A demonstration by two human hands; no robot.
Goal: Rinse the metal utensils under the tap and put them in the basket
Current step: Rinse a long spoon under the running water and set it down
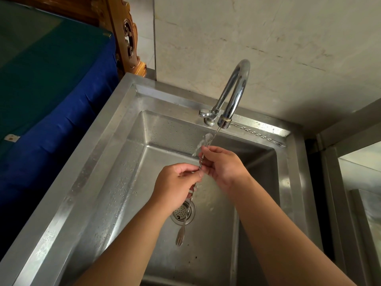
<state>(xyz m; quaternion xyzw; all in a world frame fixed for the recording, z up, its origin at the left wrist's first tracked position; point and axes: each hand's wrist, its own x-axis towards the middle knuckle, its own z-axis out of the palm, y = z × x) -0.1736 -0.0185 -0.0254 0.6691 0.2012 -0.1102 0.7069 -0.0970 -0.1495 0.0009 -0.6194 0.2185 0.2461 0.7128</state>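
Note:
A long twisted metal bar spoon [186, 213] hangs over the steel sink [115, 162], its spoon bowl up under the running tap [233, 93] and its small fork end down near the drain. My left hand [175, 185] pinches the stem in the middle. My right hand [222, 164] grips the stem just above it, below the water stream. A second twisted utensil [259, 135] lies on the sink's back ledge to the right of the tap. No basket is in view.
The round drain strainer [183, 212] sits in the sink floor. A blue and green covered surface [51, 83] lies to the left, with carved wood behind it. A tiled wall stands behind the tap. A steel shelf frame [350, 182] is at the right.

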